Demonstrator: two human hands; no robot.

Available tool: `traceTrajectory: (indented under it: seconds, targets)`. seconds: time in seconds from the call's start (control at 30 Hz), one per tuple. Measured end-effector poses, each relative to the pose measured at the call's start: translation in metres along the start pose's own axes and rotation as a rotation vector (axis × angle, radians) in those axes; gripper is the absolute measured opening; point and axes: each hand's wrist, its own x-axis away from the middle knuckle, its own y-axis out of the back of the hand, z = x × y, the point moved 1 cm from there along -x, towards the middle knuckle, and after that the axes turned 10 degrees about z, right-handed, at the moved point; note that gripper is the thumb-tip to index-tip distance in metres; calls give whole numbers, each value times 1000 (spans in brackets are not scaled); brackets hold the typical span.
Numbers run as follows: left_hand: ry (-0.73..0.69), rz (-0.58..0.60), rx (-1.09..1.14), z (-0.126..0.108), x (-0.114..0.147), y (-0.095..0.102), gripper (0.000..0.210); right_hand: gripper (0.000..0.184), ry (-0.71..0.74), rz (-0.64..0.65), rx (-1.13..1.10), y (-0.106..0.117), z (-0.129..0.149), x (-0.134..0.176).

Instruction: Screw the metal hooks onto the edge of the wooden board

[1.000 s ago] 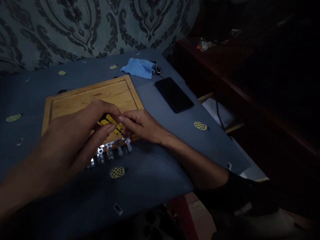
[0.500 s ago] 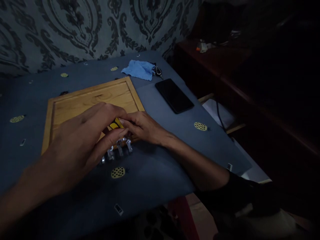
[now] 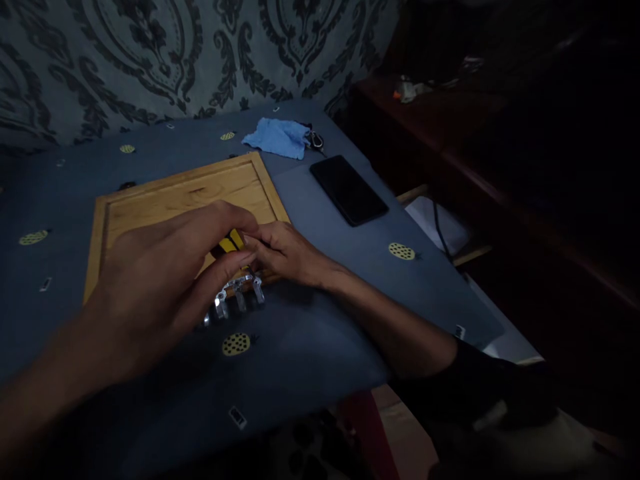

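Note:
My left hand [image 3: 170,267] is closed round the yellow-and-black handle of a screwdriver [image 3: 231,241], with thumb and forefinger bent about it. From the other side my right hand [image 3: 287,253] meets it, thumb and fingers pinched in at the handle; its fingertips are partly hidden. Just below, a row of shiny hooks [image 3: 240,293] lies along the near edge of a framed wooden board [image 3: 193,190]. The tool's lower end points toward these hooks, but its tip is hard to make out. My left hand covers much of the board's near left part.
A black phone [image 3: 349,190] lies right of the board. Behind it are a blue cloth [image 3: 278,138] and keys [image 3: 316,141]. The table has a dark blue pineapple-print cover [image 3: 310,333]. A patterned wall [image 3: 210,53] rises at the back, and dark red furniture [image 3: 425,127] stands right.
My left hand has shifted slightly up and right, and the yellow handle has turned and tilted a little between the fingers. My right hand and the board stay nearly where they were.

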Motion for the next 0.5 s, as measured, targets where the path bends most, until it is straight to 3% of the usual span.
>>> traceTrajectory:
  seconds: [0.27, 0.5]
  targets:
    - [-95, 78, 41, 6, -5, 6, 24, 44, 19, -10, -46, 0, -2, -1]
    - [-146, 116, 77, 10, -10, 10, 24, 30, -20, -5, -30, 0, 1, -1]
